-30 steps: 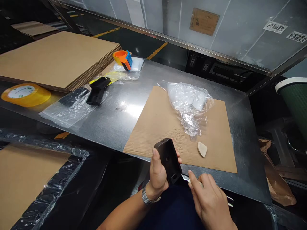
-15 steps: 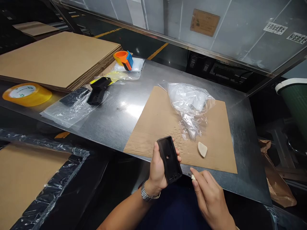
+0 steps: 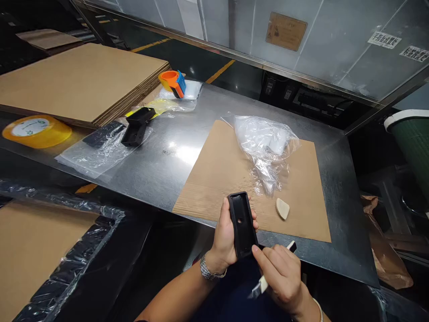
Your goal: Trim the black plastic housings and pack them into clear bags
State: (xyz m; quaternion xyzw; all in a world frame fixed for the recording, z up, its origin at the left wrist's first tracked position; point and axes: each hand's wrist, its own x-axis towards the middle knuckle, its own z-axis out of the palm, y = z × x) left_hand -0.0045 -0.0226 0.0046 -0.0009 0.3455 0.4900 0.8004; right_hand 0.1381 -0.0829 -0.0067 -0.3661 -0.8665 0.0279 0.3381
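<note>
My left hand [image 3: 224, 235] is wrapped round a black rectangular case [image 3: 241, 223], its hollow side facing up with a small hole in the floor. In my right hand [image 3: 279, 273] is a white-handled craft knife [image 3: 263, 283], blade pointing down and left, away from the case. My right index fingertip rests at the lower end of the case. Just beyond the hands, a beige rounded wedge [image 3: 282, 209] lies on a cardboard sheet [image 3: 208, 188]. A crumpled clear plastic bag [image 3: 264, 138] with white contents sits farther back on the same sheet.
On the metal table [image 3: 147, 170], another black case [image 3: 136, 127] lies on clear bags at the left. A yellow tape roll [image 3: 36, 131], an orange-and-blue tape dispenser [image 3: 174, 83] and a cardboard stack [image 3: 83, 80] are there too. A metal frame [image 3: 234, 56] spans the back.
My right hand has turned the knife so its blade points down-left, and its index finger has come to the case. My left hand and the case have shifted slightly right.
</note>
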